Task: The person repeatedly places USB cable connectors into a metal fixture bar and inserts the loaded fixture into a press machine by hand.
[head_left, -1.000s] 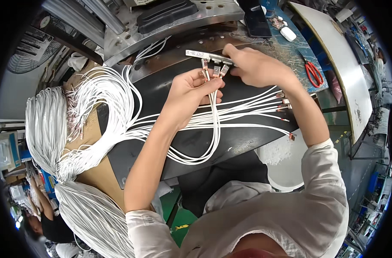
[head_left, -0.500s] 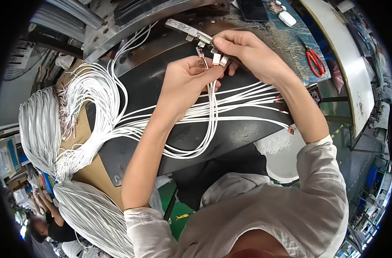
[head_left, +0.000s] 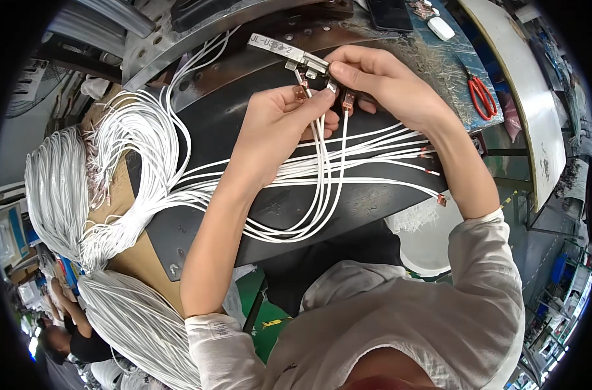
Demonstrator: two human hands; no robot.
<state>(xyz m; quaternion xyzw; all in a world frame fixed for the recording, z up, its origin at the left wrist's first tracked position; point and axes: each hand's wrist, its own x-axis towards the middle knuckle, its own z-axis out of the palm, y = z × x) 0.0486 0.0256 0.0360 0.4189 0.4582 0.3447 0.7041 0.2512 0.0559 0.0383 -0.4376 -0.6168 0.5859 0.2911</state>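
My left hand (head_left: 266, 133) is closed on the ends of a few white cables (head_left: 320, 185), thumb against fingers. The cables hang from it in a loop over the black work surface. My right hand (head_left: 396, 84) grips the right end of a slim metal bar fixture (head_left: 276, 47) with small blocks along its lower side. Just under the right fingers, one cable's copper terminal (head_left: 348, 101) points up at the fixture, apart from the others. Another copper terminal (head_left: 300, 93) shows by my left fingertips. My fingers partly hide where the cable ends meet the fixture.
More white cables with copper ends (head_left: 441, 200) lie across the black board (head_left: 289, 211). Large cable bundles (head_left: 137, 325) fill the left side. Red-handled pliers (head_left: 482, 97), a dark phone (head_left: 390, 14) and a white case (head_left: 440, 28) lie at the far right. A white tub (head_left: 426, 250) stands below.
One cable with its copper terminal has separated to the right of the bunch, below my right fingers. The fixture has shifted slightly downward and to the right. Both hands stay close together.
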